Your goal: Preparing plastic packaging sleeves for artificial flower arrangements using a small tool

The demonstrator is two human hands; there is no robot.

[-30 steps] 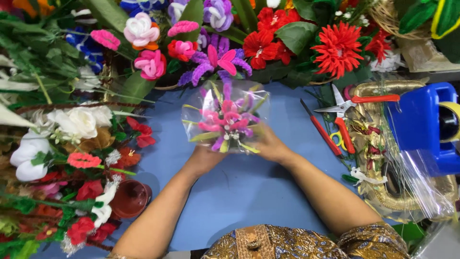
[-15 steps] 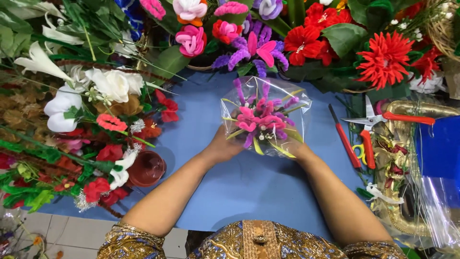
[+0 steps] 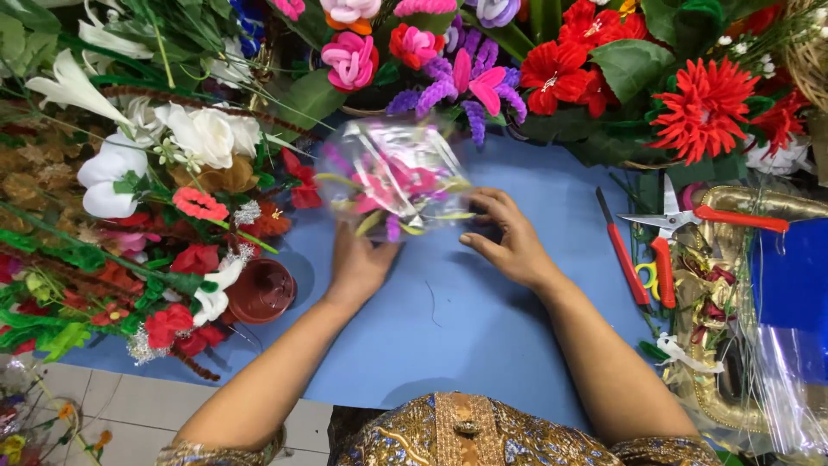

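Left hand: the left hand (image 3: 358,263) is lying palm down on the blue bench (image 3: 457,328), its fingers reaching under the near edge of a small bouquet wrapped in clear cellophane (image 3: 392,177); whether they are clamped on it cannot be told, since the wrap is hiding the tips.
Right hand: the right hand (image 3: 509,237) is resting just right of the bouquet, its fingers spread apart and touching the cellophane's right edge.
Bouquet: it is sitting on the bench between the two hands, blurred, showing pink and purple blooms with pale green stems.
Right side: red-handled scissors (image 3: 668,229) are lying open beside a red-handled tool (image 3: 623,250), well apart from the right hand.
Left side: a small brown pot (image 3: 261,291) is standing near the left forearm, next to white artificial flowers (image 3: 203,134).
Far edge: red artificial flowers (image 3: 703,108) are lining the back of the bench.
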